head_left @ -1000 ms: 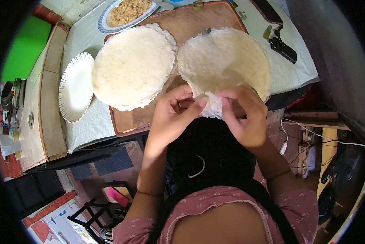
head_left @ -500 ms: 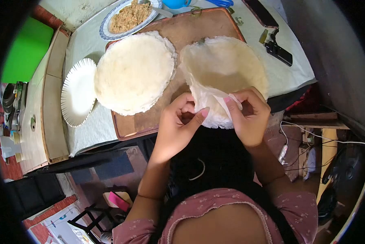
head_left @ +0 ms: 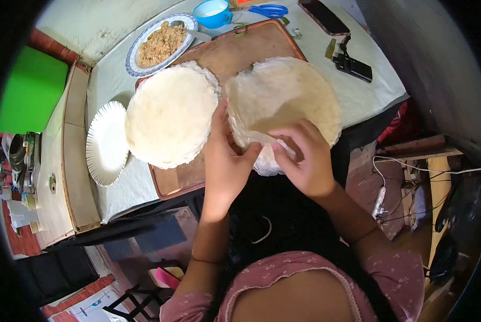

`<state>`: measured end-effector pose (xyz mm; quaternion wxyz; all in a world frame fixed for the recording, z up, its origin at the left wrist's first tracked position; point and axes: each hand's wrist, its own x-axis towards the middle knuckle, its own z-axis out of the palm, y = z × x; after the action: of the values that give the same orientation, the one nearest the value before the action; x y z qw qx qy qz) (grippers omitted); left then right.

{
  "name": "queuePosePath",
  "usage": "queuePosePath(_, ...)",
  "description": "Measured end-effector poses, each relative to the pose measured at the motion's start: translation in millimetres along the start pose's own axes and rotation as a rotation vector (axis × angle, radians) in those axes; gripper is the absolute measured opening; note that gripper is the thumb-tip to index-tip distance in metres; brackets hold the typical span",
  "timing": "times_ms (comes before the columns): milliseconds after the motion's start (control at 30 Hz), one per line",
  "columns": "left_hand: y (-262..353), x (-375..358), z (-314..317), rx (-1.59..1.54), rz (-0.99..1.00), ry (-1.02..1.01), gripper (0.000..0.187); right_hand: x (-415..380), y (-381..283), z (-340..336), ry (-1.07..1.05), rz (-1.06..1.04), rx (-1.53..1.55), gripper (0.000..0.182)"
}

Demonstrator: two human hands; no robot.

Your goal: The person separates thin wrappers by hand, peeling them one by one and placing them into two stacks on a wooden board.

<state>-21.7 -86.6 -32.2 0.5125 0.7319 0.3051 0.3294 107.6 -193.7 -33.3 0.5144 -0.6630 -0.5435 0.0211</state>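
Two stacks of thin round pale wrappers lie on a brown wooden board. My right hand (head_left: pixel 306 161) pinches the near edge of the top wrapper (head_left: pixel 275 140) of the right stack (head_left: pixel 305 96), which is lifted and folded back there. At the left rim of that stack is my left hand (head_left: pixel 225 161), its fingers stretched away from me and the thumb apart, tip close to the raised edge. To its left lies the other wrapper stack (head_left: pixel 171 115), its outline ragged from overlapping layers. Parts of both hands' fingers are hidden.
The board (head_left: pixel 240 45) sits on a cloth-covered table. Behind it stand a plate of minced filling (head_left: pixel 163 45) with a spoon, a blue cup (head_left: pixel 212 13) and blue scissors (head_left: pixel 270 11). A white paper plate (head_left: pixel 106 145) is left; a phone (head_left: pixel 324 17) and black device (head_left: pixel 354 68) are right.
My left hand has released its pinch on the wrapper edge and reached forward along the stack's left rim. My right hand still pinches the edge. The whole view has shifted slightly.
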Motion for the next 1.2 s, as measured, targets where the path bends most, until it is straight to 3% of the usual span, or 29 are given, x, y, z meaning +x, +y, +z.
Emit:
queuePosePath(100,14,-2,-4,-0.094,-0.049,-0.020,0.091,6,-5,-2,-0.088,-0.084,-0.064,0.021)
queuePosePath(200,13,-2,-5,-0.105,-0.035,-0.006,0.094,3,4,-8,-0.183,-0.020,-0.071,0.020)
queuePosePath(467,20,-10,0,-0.072,-0.125,-0.004,0.096,8,3,-7,-0.041,0.085,0.070,0.012)
queuePosePath(567,9,-9,1,-0.010,-0.091,-0.003,0.096,8,3,-6,-0.034,0.129,0.108,0.012)
queuePosePath(667,2,-2,2,0.114,0.171,0.027,0.099,8,2,-7,-0.101,0.125,0.067,0.016)
queuePosePath(867,11,2,-1,0.127,-0.010,0.027,0.098,7,-6,4,-0.065,-0.051,-0.110,0.026)
queuePosePath(933,5,1,2,0.103,0.075,0.056,0.097,4,0,8,-0.070,-0.119,-0.176,0.027)
queuePosePath(1067,3,-3,5,0.013,0.046,0.097,0.097,4,5,7,-0.029,-0.017,-0.084,0.026)
queuePosePath(1200,4,-7,3,0.122,-0.020,0.088,0.095,3,7,8,0.027,0.074,0.018,0.026)
